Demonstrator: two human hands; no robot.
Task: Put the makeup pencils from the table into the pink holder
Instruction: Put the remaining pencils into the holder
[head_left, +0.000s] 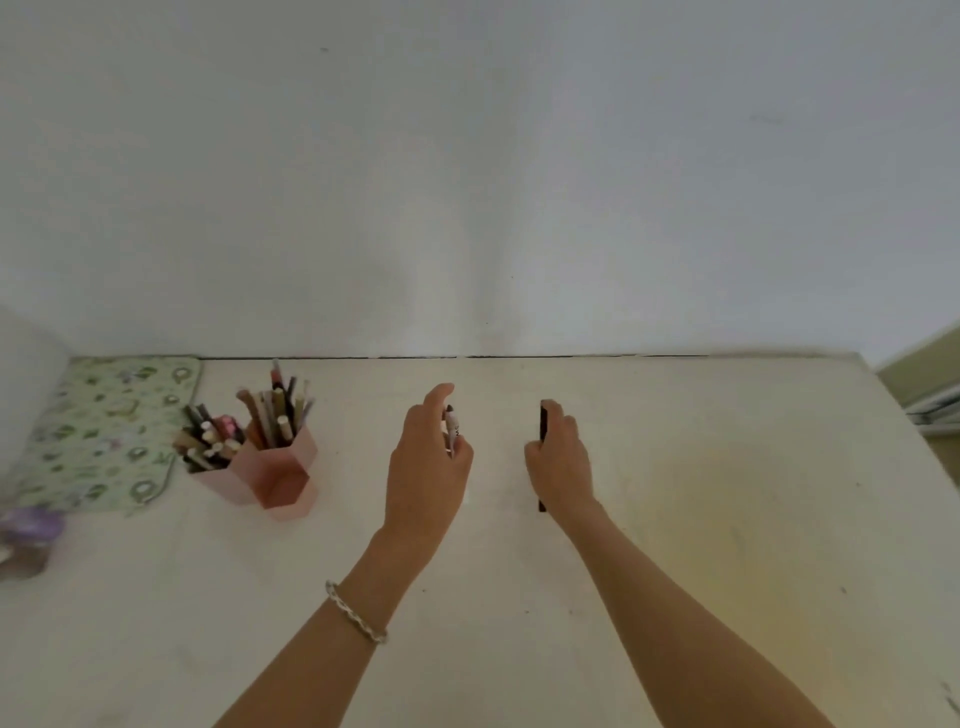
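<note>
Pale wall and a cream table (675, 493) fill the head view, with both bare forearms reaching forward over the surface. Left hand (428, 467), bracelet (356, 613) at the wrist, is closed around a light pencil (451, 431) held between thumb and fingers, its dark tip pointing away from the person. Right hand (561, 467) is closed around a dark pencil (543, 431) held roughly upright, one end showing above the fingers and the other below the palm. Both hands sit to the right of the pink holder (283, 473), the left hand nearer to it, the right hand farther off.

Pink holder: two joined compartments, both already crowded with pencils standing or leaning. Behind and to the left of the holder lies a green patterned cloth (104, 431); a blurred purple object (31, 525) sits nearer the person on the holder's left.

Progress, as judged: no loose pencils are visible on the table, so the two pencils in hand appear to be the last; what remains is carrying them leftward and dropping them into the holder.
</note>
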